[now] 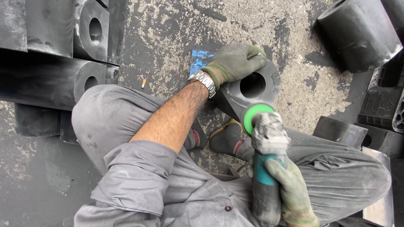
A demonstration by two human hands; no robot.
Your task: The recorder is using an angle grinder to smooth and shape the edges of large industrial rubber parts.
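Gripping black holed block (252, 86) under left fingers (248, 56); right fingers (283, 173) closed round grinder (266, 168).

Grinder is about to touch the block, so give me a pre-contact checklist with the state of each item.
1. Left hand steadying the black block: ok, gloved palm pressed on its top edge.
2. Right hand gripping the angle grinder: ok, glove wrapped round the body.
3. Green disc lined up with the block: ok, it sits at the near edge by the round hole.
4. Disc spinning: cannot tell.
5. Feet clear of the disc: not ok, a dark shoe lies just beside it.
6. Wristwatch clear of the disc: ok, well away on the far arm.
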